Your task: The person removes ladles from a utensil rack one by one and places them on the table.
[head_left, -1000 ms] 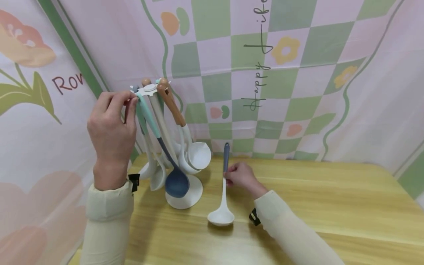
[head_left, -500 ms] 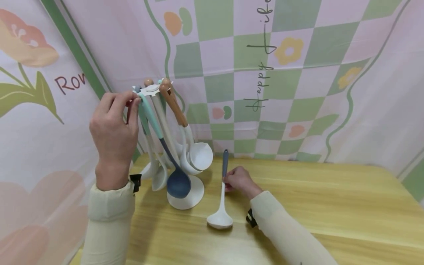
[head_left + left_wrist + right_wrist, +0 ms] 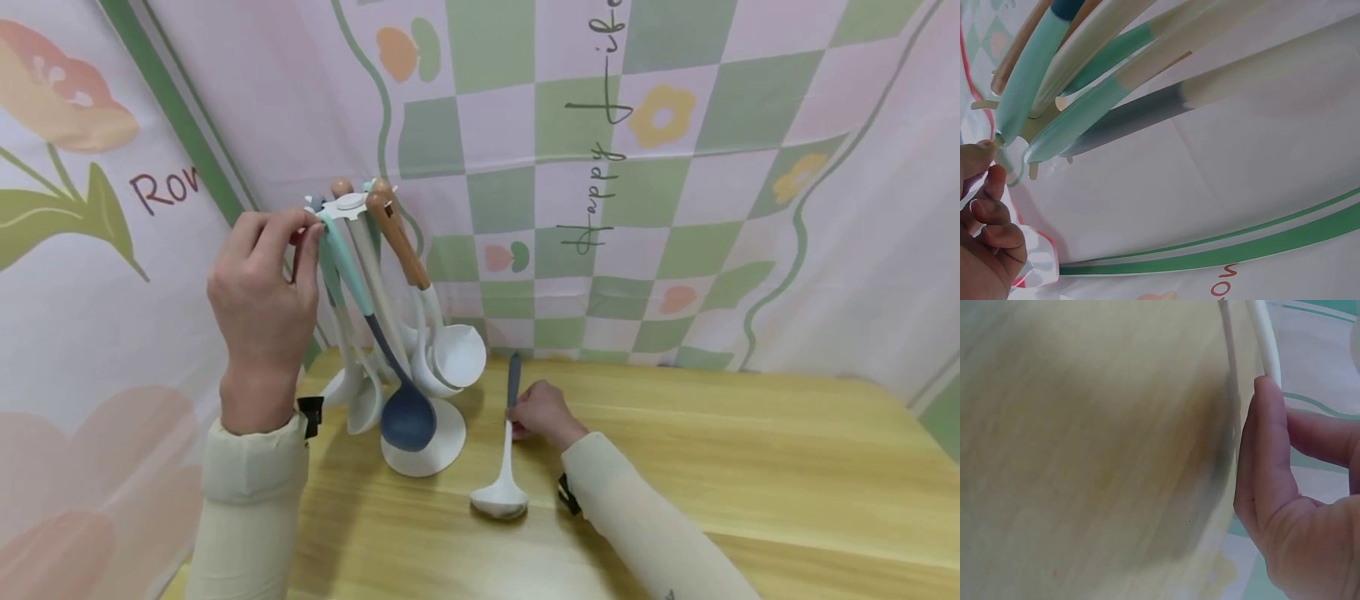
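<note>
My left hand (image 3: 262, 283) pinches the top end of a mint handle at the rim of a white utensil rack (image 3: 348, 202). That handle belongs to a dark blue ladle (image 3: 408, 417), which hangs in front of the rack's round base. In the left wrist view, thumb and fingertip meet at the tip of the mint handle (image 3: 1029, 81). My right hand (image 3: 546, 414) pinches a white ladle (image 3: 507, 458) with a grey-blue handle, where the two colours meet. Its bowl is low over the table, and I cannot tell whether it touches. The right wrist view shows fingers on the white shaft (image 3: 1264, 337).
More utensils hang around the rack: white ladles (image 3: 459, 356) with brown wooden handles and pale spoons (image 3: 365, 406) at the left. The wooden table (image 3: 712, 467) ends at a patterned cloth backdrop (image 3: 562, 192). Another cloth (image 3: 82, 333) hangs at the left.
My right hand has come down slightly, and the white ladle's handle end is lower. The left hand keeps its pinch at the rack. The whole head view has shifted a little.
</note>
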Motion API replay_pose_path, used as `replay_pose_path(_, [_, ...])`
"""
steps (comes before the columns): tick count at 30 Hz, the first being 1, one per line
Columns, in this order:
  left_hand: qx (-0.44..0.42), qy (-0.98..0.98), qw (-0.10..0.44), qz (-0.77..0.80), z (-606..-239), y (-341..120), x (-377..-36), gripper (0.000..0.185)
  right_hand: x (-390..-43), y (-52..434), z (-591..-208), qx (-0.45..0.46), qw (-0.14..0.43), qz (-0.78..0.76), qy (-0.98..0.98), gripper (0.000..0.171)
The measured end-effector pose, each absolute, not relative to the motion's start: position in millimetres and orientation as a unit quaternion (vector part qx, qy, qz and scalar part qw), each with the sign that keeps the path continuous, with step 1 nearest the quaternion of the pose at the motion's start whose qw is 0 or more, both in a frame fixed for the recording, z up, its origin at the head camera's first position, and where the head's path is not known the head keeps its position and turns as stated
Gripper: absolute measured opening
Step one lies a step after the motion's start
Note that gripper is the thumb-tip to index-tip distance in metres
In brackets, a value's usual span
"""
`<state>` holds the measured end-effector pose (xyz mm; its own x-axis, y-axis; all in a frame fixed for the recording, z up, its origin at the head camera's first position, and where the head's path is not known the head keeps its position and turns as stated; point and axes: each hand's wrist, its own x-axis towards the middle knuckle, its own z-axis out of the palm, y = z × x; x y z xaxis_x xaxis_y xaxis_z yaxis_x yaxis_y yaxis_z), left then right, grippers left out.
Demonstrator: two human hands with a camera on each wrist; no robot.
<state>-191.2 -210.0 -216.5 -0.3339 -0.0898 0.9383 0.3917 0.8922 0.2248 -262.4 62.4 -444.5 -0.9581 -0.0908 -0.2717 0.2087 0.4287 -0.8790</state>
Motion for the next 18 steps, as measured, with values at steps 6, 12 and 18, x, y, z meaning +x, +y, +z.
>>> replay_pose_path(6, [-0.098,-0.787,0.571,-0.211,-216.4,-209.2,-189.4,0.034,-263.0,61.2,-449.2,0.033,0.122,-0.482,0.867,0.010])
replay_pose_path(12, [-0.093,-0.781,0.584,-0.200,-211.1,-205.0,-187.7,0.028,-267.7,58.7,-451.3,0.006,0.075,-0.394,0.916,0.024])
replay_pose_path(18, [-0.117,-0.792,0.584,-0.138,-202.7,-194.3,-187.6,0.024,-268.4,56.7,-451.3,0.013,0.086,-0.406,0.910,0.019])
